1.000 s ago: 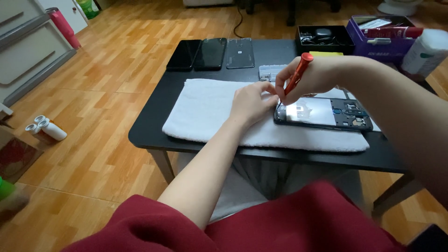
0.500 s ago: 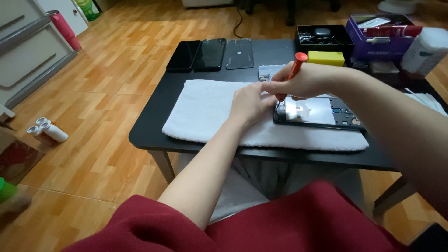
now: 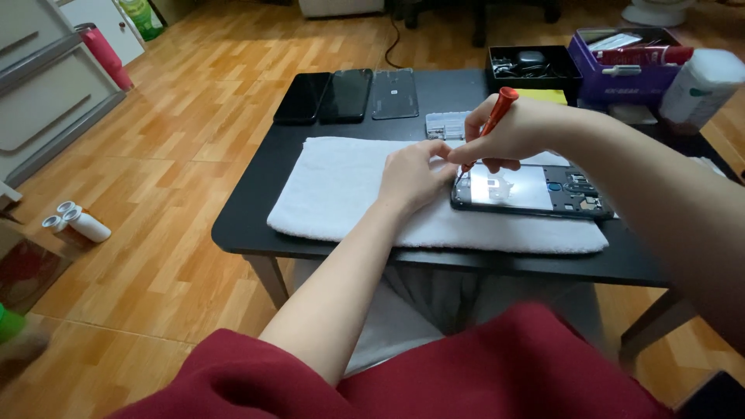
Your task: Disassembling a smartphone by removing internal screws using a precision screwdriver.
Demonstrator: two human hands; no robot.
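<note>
Opened phone (image 3: 535, 190), left end under fingers (image 3: 434, 151).

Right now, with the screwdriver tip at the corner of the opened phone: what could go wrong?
1. The right hand holds the red screwdriver tilted at the opened phone; a slip could scratch the exposed parts inside.
2. The left hand steadies only the phone's left end, and the phone lies on a soft white towel, so it may shift under pressure.
3. Any freed screw could vanish into the towel's pile or roll off the black table to the floor.
</note>
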